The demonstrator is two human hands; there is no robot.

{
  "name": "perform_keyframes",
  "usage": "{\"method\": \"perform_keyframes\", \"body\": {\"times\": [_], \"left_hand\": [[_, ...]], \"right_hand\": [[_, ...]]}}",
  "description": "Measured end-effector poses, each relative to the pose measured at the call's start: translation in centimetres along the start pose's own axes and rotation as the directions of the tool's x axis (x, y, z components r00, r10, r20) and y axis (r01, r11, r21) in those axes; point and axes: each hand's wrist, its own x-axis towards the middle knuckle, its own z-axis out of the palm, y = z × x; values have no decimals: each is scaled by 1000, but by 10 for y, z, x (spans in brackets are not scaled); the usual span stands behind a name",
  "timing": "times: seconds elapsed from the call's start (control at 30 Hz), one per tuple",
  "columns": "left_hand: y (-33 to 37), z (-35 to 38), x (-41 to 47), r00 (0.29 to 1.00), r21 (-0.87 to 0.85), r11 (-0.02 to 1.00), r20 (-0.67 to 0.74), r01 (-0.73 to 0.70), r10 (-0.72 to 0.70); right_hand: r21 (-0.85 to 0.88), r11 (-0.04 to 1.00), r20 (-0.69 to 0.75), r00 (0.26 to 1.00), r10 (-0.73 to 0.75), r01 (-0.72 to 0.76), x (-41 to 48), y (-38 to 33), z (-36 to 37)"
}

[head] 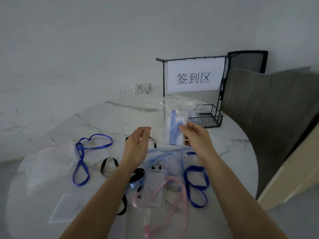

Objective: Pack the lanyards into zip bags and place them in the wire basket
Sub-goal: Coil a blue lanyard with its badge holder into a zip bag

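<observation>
Zip bag (166,118) w/ pale-blue lanyard (173,131) inside held up over table (120,118), pinched at side edge by R hand (196,138), L hand (136,147) spread loose just beside; prob. best to steady w/ L, press zip shut, then lower into wire basket (209,116) beyond.

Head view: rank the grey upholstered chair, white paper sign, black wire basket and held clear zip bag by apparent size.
1. grey upholstered chair
2. white paper sign and held clear zip bag, too alike to rank; the bag is nearer.
3. black wire basket
</observation>
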Motion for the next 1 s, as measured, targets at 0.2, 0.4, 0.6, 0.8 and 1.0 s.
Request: {"method": "perform_keyframes", "body": {"times": [0.2,0.4,0.6,0.8,1.0], "left_hand": [[-21,57,22,940,489,863,337,-127,-53],[-43,72,23,933,683,697,356,-218,-57],[-47,76,26,937,696,678,348,-237,-30],[-47,78,28,939,701,673,343,-238,-25],[-47,79,29,942,703,673,335,-232,-25]], "right_hand": [[-355,934,-235,963,-131,40,53,-7,-55],[-716,679,-261,839,-477,164,113,-36,-88],[-865,501,-245,895,-372,-28,180,-39,-107],[-928,271,-252,966,53,-257,210,-45,-117],[-945,193,-262,964,37,-264,220,-28,-119]]}}
